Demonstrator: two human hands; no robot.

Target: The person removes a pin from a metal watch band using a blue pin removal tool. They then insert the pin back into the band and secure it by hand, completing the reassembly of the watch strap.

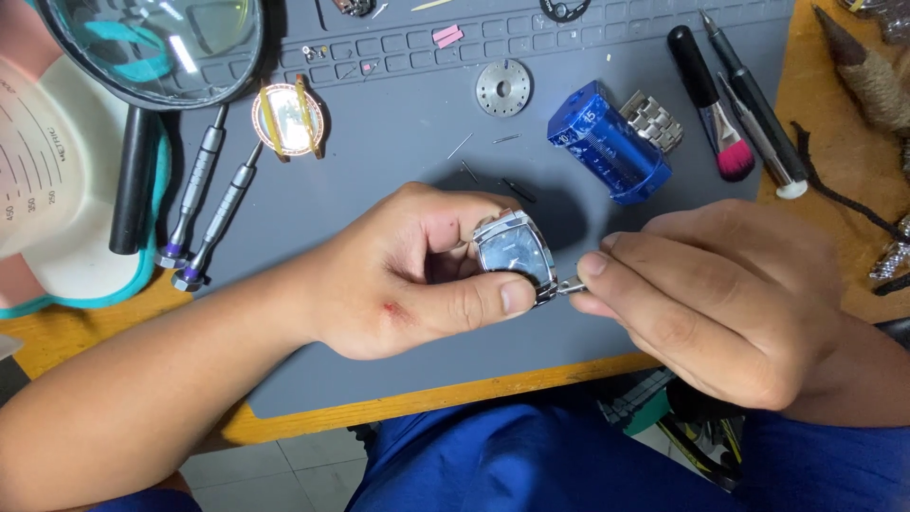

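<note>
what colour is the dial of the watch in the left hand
Dark blue-black, in a silver case; the watch held by the left hand shows in the head view.

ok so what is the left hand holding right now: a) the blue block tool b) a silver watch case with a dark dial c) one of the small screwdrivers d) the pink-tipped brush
b: the left hand pinches a silver watch case with a dark dial between thumb and fingers, while the right hand grips a small metal part at its side. The blue block tool, the brush and the screwdrivers lie untouched on the grey mat.
</note>
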